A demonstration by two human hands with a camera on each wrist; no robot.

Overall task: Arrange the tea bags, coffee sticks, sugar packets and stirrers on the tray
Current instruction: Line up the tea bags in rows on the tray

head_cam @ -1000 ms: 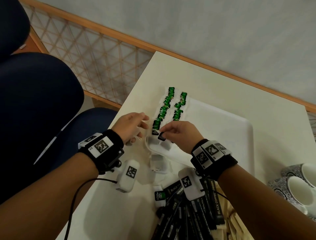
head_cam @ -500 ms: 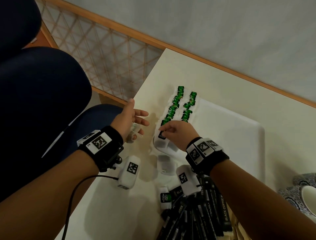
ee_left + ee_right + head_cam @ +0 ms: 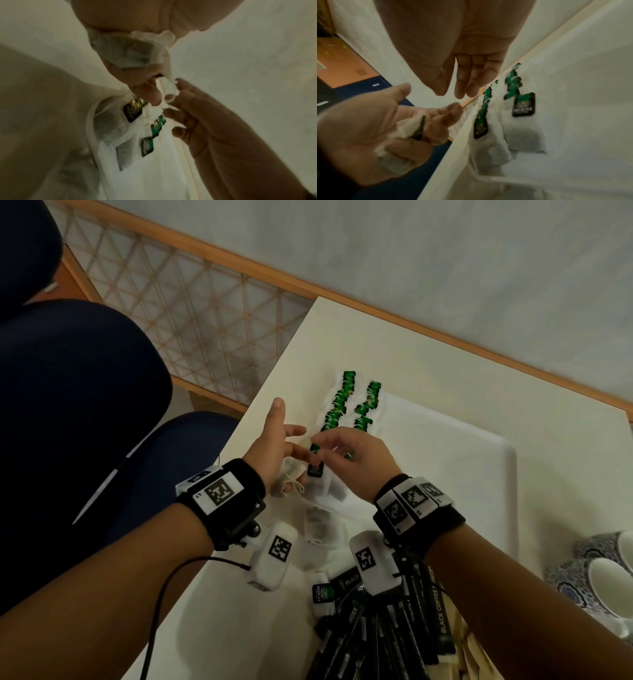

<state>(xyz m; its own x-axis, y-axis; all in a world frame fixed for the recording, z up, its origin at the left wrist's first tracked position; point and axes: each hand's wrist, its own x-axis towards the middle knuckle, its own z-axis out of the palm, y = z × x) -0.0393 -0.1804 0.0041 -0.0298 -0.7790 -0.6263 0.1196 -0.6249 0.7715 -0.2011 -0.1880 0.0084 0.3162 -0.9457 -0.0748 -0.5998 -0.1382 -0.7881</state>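
Both hands meet over the near left corner of the white tray (image 3: 479,474) in the head view. Left hand (image 3: 274,453) grips a loose tea bag (image 3: 291,470) with its lower fingers curled around it, thumb and forefinger spread. Right hand (image 3: 352,460) reaches toward it with fingers loosely curled; whether it pinches anything cannot be told here. Two rows of tea bags with green tags (image 3: 352,405) run along the tray's left edge, close to the table's left edge (image 3: 274,378). The tray's middle and right side lie bare. Black coffee sticks (image 3: 394,628) crowd the near table edge; patterned cups (image 3: 609,573) stand far right.

From the left wrist, the tea bag (image 3: 126,52) hangs crumpled from the left fingers (image 3: 137,77), and the right fingertips (image 3: 178,94) touch its white string beside the tray rim (image 3: 91,128).

From the right wrist, the right hand (image 3: 462,60) hangs relaxed, holding nothing clearly, and the left hand (image 3: 385,121) clasps the bag (image 3: 402,129) just left of the tray rim (image 3: 453,142).
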